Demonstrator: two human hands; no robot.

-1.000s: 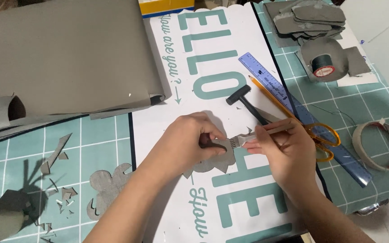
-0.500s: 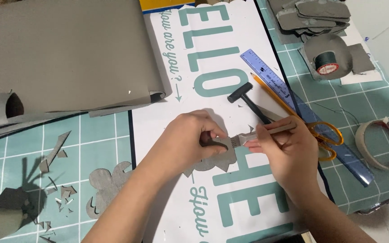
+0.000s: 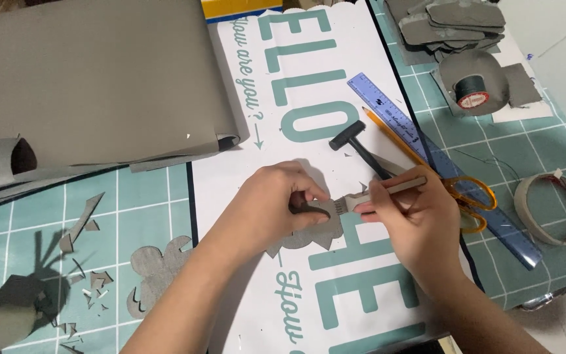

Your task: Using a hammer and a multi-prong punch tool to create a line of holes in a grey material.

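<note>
Leather cutout [image 3: 312, 231], thin and floppy, seems best pinned flat near its edge. Our left hand [image 3: 273, 206] presses it with closed fingers; at 3 o'clock, our right hand [image 3: 411, 219] grips the pronged chisel [image 3: 378, 194].

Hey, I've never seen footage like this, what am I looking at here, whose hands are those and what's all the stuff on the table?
There is one view, from a camera on the person's head, looking down at their own bare hands. The left hand presses on a grey cut-out piece lying on a white printed sheet. The right hand holds a pronged metal tool with its teeth at that piece. Nearby lie a small black hammer, a blue ruler, a pencil, orange-handled scissors, a tape roll, a thread spool and a large grey sheet on a green cutting mat.
</note>
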